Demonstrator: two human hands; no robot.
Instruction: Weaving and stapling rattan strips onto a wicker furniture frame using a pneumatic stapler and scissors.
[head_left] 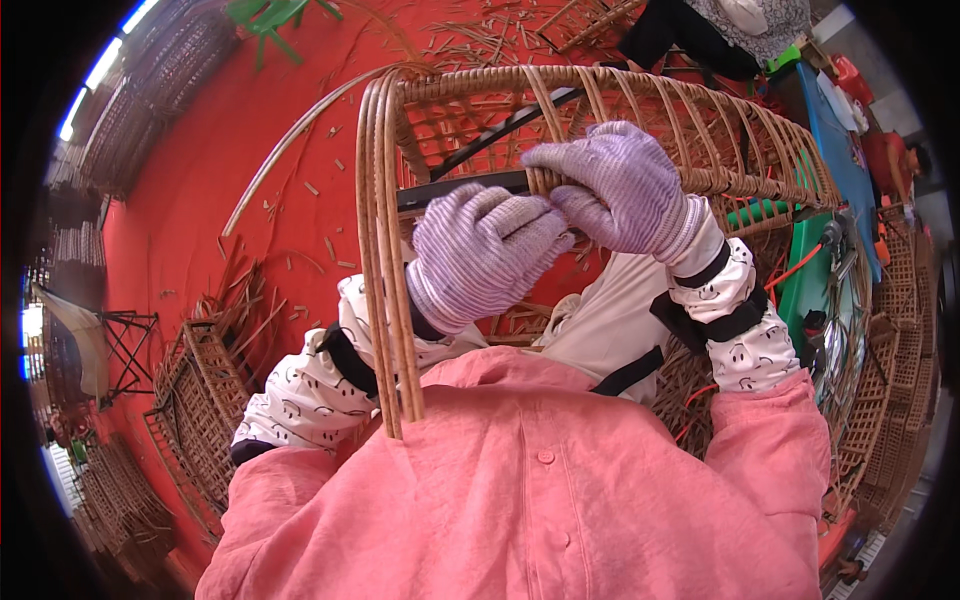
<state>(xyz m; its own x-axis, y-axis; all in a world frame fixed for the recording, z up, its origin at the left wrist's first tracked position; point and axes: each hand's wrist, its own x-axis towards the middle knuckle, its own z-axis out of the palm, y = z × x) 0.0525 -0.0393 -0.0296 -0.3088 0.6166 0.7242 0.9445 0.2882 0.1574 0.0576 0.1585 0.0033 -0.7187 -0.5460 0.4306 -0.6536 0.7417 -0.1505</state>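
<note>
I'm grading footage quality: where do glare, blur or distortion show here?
In the head view, the lights at upper left are blown out white; in the head view, the wicker stack beside them looks soft and bowed; in the head view, the left glove and right glove look fairly clear.

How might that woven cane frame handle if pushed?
The woven cane frame would probably feel stiff, since its outline holds a firm curve and dark bars run through it. It is perhaps light for its size, as the weave is mostly gaps. What supports it isn't clear, so tipping is uncertain.
</note>
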